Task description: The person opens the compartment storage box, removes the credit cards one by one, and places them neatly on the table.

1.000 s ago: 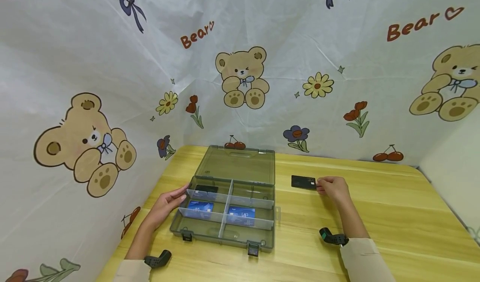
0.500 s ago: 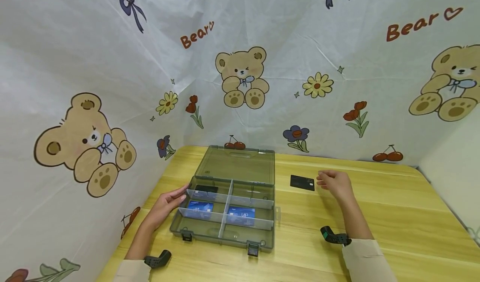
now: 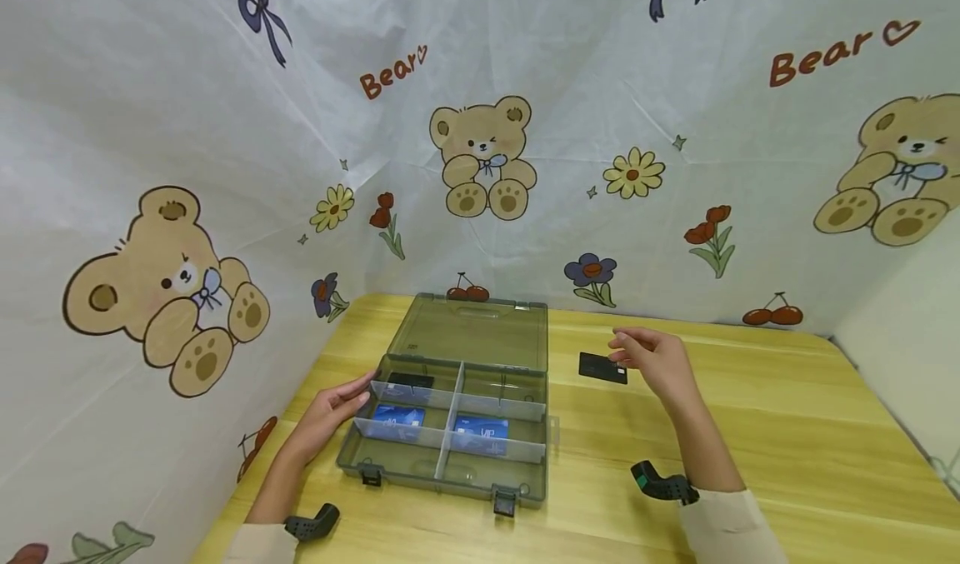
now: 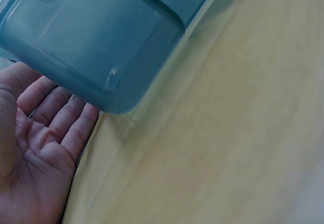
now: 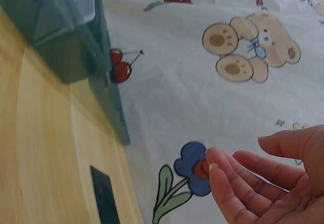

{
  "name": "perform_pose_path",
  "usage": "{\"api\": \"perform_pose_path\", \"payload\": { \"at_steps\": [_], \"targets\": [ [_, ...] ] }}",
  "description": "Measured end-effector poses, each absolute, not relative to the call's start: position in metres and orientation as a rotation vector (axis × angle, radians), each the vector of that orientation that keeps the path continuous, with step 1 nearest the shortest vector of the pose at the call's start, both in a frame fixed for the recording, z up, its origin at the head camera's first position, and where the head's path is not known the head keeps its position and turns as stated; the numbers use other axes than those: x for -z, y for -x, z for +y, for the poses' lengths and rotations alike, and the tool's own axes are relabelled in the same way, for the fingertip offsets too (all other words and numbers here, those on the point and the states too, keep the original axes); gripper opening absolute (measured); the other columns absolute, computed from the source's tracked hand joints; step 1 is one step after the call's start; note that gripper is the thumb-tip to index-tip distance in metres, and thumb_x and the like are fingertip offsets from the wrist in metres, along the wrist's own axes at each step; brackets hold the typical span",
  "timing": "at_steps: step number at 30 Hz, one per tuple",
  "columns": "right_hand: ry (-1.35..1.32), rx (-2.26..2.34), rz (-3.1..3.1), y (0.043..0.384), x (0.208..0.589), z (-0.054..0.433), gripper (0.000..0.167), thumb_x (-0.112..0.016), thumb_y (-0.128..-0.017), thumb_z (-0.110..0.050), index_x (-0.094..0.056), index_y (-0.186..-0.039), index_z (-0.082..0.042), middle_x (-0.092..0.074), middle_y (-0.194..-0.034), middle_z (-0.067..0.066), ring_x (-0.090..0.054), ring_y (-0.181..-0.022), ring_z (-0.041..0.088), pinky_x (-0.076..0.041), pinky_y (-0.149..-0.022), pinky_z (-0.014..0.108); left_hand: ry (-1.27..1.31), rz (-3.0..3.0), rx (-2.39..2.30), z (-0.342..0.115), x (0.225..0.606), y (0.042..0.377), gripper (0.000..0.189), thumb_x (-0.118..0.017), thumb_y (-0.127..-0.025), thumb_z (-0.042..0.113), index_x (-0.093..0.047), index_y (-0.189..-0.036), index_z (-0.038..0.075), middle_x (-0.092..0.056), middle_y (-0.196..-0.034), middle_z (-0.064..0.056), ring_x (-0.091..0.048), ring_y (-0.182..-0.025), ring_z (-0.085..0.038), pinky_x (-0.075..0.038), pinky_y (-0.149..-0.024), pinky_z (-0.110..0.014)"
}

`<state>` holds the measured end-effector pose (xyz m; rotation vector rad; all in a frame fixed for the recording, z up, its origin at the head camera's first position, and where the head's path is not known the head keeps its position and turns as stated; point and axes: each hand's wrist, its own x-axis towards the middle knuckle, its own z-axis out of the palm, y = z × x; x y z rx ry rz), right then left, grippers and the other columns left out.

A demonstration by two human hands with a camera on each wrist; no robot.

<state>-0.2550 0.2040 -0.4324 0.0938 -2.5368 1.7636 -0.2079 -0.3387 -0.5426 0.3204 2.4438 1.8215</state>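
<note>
A smoky see-through divider box lies with its lid folded back. Its back-left compartment holds a black card; a blue card is in the middle-left one and a blue VIP card in the middle-right one. My left hand rests against the box's left side with fingers extended; the left wrist view shows the palm beside the box wall. To the right of the box, another black card lies flat on the table. Above its right end hovers my right hand, fingers loosely bent, holding nothing.
The wooden table extends right of the box. A white curtain printed with bears and flowers stands behind the table and along its left. Black latches hang at the box's front edge.
My right hand has let go of the black card, lifted off its right end and come left over it. The left hand has stayed at the box.
</note>
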Motion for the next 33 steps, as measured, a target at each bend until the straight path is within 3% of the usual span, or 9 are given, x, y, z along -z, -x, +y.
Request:
{"api": "perform_pose_path", "payload": {
  "at_steps": [2, 4, 11, 16, 27, 33],
  "targets": [
    [-0.132, -1.793, -2.534, 0.253, 0.429, 0.200, 0.045, -0.057, -0.106, -0.029, -0.061, -0.136, 0.004, -0.074, -0.107, 0.010, -0.073, -0.083, 0.010, -0.059, -0.080, 0.027, -0.327, 2.435, -1.832, -0.338, 0.543, 0.208, 0.052, -0.057, -0.106, 0.029, -0.047, -0.154, 0.014, -0.039, -0.159, -0.007, -0.030, -0.147, -0.030, -0.040, -0.101, -0.015],
    [-0.170, -1.838, -2.522, 0.251, 0.425, 0.196, 0.045, -0.057, -0.106, -0.029, -0.061, -0.136, 0.004, -0.073, -0.110, 0.014, -0.073, -0.085, 0.011, -0.059, -0.082, 0.029, -0.338, 2.431, -1.837, -0.338, 0.543, 0.209, 0.052, -0.057, -0.106, 0.029, -0.046, -0.154, 0.013, -0.039, -0.159, -0.007, -0.029, -0.147, -0.030, -0.040, -0.101, -0.015],
    [-0.281, -1.976, -2.518, 0.245, 0.422, 0.181, 0.044, -0.056, -0.107, -0.025, -0.059, -0.135, 0.008, -0.068, -0.117, 0.028, -0.072, -0.098, 0.033, -0.059, -0.086, 0.038, -0.339, 2.436, -1.853, -0.338, 0.543, 0.211, 0.052, -0.058, -0.105, 0.028, -0.047, -0.153, 0.010, -0.039, -0.159, -0.010, -0.030, -0.147, -0.030, -0.039, -0.102, -0.014],
    [-0.344, -2.034, -2.566, 0.233, 0.423, 0.167, 0.041, -0.057, -0.106, -0.020, -0.059, -0.134, 0.009, -0.069, -0.114, 0.025, -0.072, -0.097, 0.030, -0.059, -0.086, 0.037, -0.349, 2.427, -1.849, -0.338, 0.543, 0.210, 0.052, -0.057, -0.106, 0.026, -0.045, -0.154, 0.009, -0.038, -0.159, -0.011, -0.031, -0.147, -0.028, -0.041, -0.102, -0.016],
    [-0.567, -2.218, -2.683, 0.213, 0.423, 0.145, 0.039, -0.054, -0.106, -0.014, -0.055, -0.136, 0.012, -0.068, -0.118, 0.025, -0.066, -0.111, 0.042, -0.054, -0.095, 0.047, -0.347, 2.409, -1.873, -0.339, 0.544, 0.211, 0.051, -0.057, -0.106, 0.026, -0.047, -0.153, 0.011, -0.039, -0.159, -0.009, -0.030, -0.147, -0.031, -0.042, -0.102, -0.018],
    [-0.656, -2.448, -2.669, 0.208, 0.429, 0.141, 0.043, -0.053, -0.106, -0.011, -0.048, -0.138, 0.018, -0.066, -0.123, 0.026, -0.065, -0.115, 0.039, -0.051, -0.100, 0.046, -0.357, 2.394, -1.881, -0.340, 0.544, 0.210, 0.051, -0.056, -0.106, 0.025, -0.046, -0.154, 0.011, -0.037, -0.160, -0.010, -0.030, -0.147, -0.032, -0.043, -0.101, -0.018]
  ]
}}
